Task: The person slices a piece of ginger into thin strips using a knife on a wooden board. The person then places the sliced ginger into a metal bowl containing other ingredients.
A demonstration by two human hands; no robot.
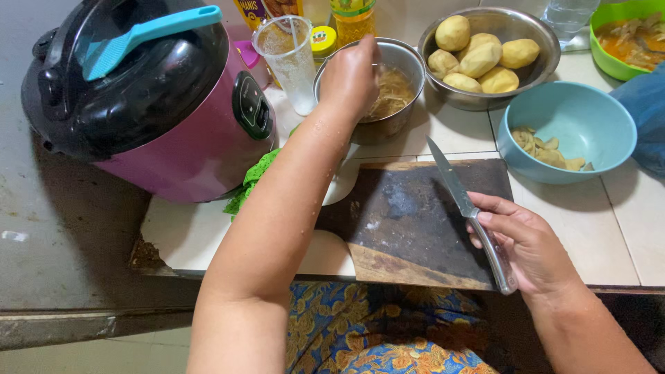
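My left hand (pixel 350 76) reaches over a small steel bowl (pixel 410 59) holding brownish liquid and peelings; its fingers dip toward the contents, and whether they hold anything is hidden. My right hand (pixel 519 242) grips the metal handle of a kitchen knife (pixel 450 180), whose blade lies pointing away over a dark, wet wooden cutting board (pixel 409 221). Peeled potatoes (pixel 478 59) fill a larger steel bowl (pixel 547 41) behind the board. A light blue bowl (pixel 589 125) to the right holds a few pale slices.
A pink and black rice cooker (pixel 159 104) with a teal spatula (pixel 138 38) on its lid stands at left. A clear plastic cup (pixel 291 62), bottles (pixel 350 17), a green bowl (pixel 627 38) of food and a green cloth (pixel 249 183) crowd the tiled counter.
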